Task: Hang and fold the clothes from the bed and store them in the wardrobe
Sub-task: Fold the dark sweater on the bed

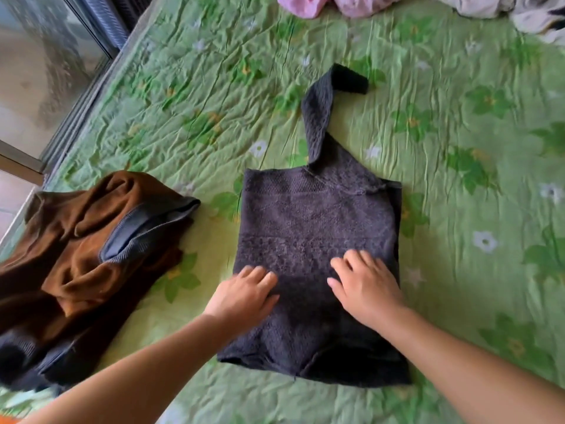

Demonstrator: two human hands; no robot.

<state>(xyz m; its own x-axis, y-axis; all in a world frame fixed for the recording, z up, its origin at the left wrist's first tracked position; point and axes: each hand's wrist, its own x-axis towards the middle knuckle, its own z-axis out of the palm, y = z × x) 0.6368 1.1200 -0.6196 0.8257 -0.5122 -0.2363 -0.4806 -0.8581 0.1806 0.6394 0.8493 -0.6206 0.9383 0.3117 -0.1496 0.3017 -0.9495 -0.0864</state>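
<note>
A dark grey knit sweater (315, 221) lies partly folded into a rectangle on the green floral bed sheet (458, 148). One sleeve (321, 111) sticks out from its far edge, bent at the cuff. My left hand (244, 293) rests flat on the sweater's near left part, fingers straight. On the near right part my right hand (365, 286) presses flat with spread fingers. Neither hand grips the cloth.
A crumpled brown garment with grey ribbed trim (79, 255) lies to the left on the bed. Pink clothes (305, 4) and light-coloured clothes (504, 7) sit at the far edge. A glass sliding door and its track (76, 71) run along the bed's left side.
</note>
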